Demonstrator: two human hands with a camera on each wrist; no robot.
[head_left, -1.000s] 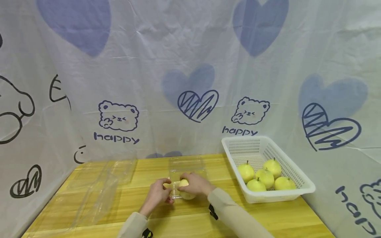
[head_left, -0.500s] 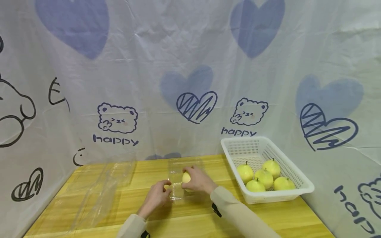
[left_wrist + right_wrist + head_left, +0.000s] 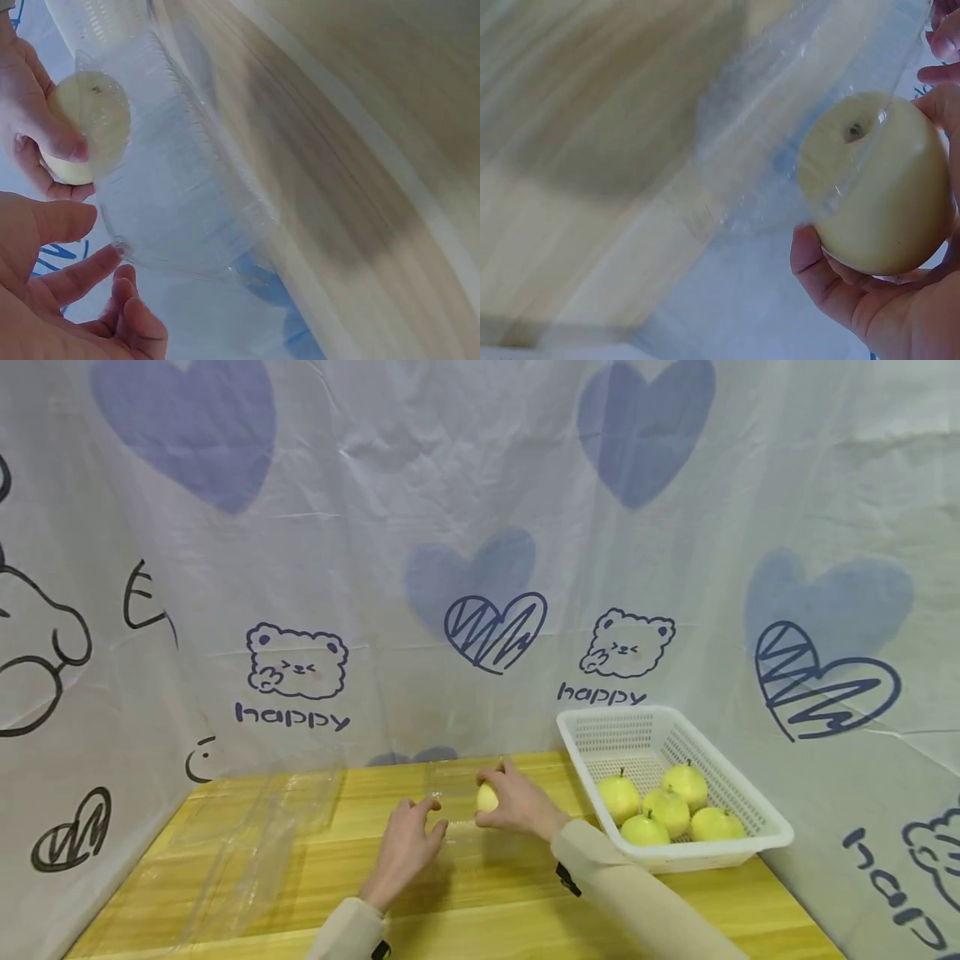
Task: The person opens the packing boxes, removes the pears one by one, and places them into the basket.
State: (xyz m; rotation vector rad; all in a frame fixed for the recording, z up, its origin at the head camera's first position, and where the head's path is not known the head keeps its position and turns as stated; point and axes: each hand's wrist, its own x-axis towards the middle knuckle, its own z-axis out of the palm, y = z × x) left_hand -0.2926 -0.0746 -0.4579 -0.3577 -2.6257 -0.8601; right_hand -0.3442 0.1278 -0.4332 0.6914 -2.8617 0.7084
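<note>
My right hand [image 3: 521,802] grips a round, pale yellow pear [image 3: 885,195], fingers and thumb curled round its sides. The pear is over a clear, hinged plastic box [image 3: 180,180], whose see-through wall overlaps the fruit in both wrist views. Left of the box is my left hand [image 3: 408,843], fingers apart and loosely bent, nothing held between thumb and fingers. One of its fingertips lies right at the box's rim in the left wrist view. From the head, most of the box barely shows against the wood.
A white perforated basket [image 3: 675,856] with several yellow pears [image 3: 666,810] stands on the right. More clear plastic boxes [image 3: 255,843] lie along the left of the wooden table [image 3: 517,922]. A printed white curtain [image 3: 405,693] hangs behind and at both sides.
My right hand has lifted the pear and moved it away from me and slightly right. My left hand's fingers have spread from the box's near left edge.
</note>
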